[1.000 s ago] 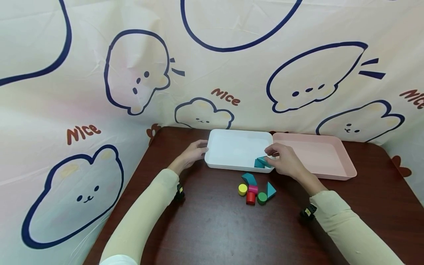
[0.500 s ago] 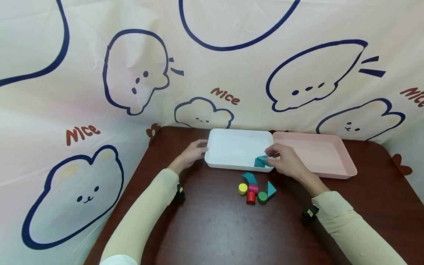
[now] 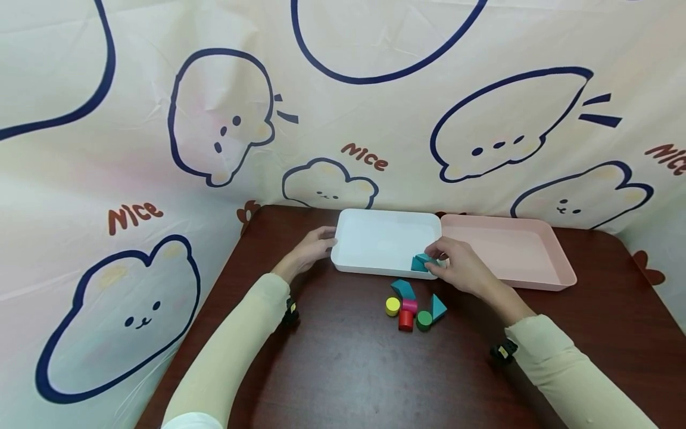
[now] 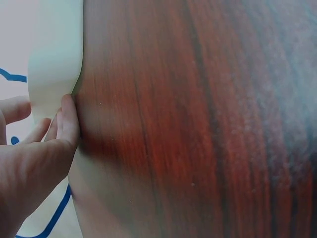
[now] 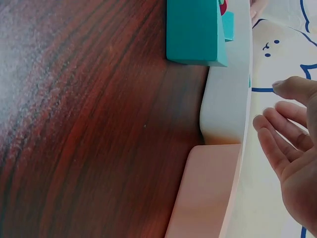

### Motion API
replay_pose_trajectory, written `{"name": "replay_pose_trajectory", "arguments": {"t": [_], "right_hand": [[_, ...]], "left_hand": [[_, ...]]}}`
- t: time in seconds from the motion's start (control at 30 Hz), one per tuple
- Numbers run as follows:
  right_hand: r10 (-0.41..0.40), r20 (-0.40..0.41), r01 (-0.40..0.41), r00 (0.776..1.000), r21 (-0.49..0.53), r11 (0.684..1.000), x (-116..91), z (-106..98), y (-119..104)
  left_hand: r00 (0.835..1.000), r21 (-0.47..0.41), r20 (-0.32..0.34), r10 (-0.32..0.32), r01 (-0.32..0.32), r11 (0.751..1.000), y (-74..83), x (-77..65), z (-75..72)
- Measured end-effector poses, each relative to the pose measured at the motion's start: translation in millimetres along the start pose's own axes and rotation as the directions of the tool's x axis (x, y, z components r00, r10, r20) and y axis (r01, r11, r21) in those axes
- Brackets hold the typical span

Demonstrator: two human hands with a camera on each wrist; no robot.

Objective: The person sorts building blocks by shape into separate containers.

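Toward twelve o'clock on the broad, dark red-brown wood-grain worktop (image 3: 343, 369), near its far edge, lies a smooth white rectangular tray (image 3: 383, 238) with low walls and rounded corners. At its three o'clock, right beside it, sits a shallow pink rectangular tray (image 3: 506, 250). Of the hands, the left hand (image 3: 312, 245) is at the white tray's nine o'clock, fingers relaxed against the outer wall. The right hand (image 3: 458, 261) reaches over the rim between three and four o'clock, fingers gently bent, thumb apart; I cannot tell whether its tips touch the two angular teal blocks (image 3: 420, 265) just beside them. Those lie together inside the four o'clock corner, tray floor stretching toward ten. Outside, at five o'clock, is a cluster of small coloured blocks (image 3: 405, 322), with worktop running on toward six.
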State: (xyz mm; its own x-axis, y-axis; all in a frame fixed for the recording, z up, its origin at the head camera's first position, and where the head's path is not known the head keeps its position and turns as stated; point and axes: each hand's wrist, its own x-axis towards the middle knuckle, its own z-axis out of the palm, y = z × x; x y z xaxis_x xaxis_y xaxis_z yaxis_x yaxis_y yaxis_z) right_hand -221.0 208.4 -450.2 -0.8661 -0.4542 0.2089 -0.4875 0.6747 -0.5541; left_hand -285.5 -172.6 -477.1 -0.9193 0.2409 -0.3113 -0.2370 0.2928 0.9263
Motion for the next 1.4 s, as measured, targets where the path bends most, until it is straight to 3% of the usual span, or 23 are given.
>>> {"name": "replay_pose_trajectory", "arguments": {"t": [0.67, 1.4], "right_hand": [[-0.044, 0.054, 0.045, 0.998, -0.034, 0.998, -16.2, -0.1, -13.0], [-0.078, 0.071, 0.076, 0.994, 0.038, 0.996, -37.4, 8.5, -7.2]], "left_hand": [[1.000, -0.001, 0.007, 0.008, -0.008, 1.000, -0.7, -1.3, -0.4], [1.000, 0.000, -0.010, 0.003, -0.003, 1.000, -1.4, 0.6, 0.9]]}}
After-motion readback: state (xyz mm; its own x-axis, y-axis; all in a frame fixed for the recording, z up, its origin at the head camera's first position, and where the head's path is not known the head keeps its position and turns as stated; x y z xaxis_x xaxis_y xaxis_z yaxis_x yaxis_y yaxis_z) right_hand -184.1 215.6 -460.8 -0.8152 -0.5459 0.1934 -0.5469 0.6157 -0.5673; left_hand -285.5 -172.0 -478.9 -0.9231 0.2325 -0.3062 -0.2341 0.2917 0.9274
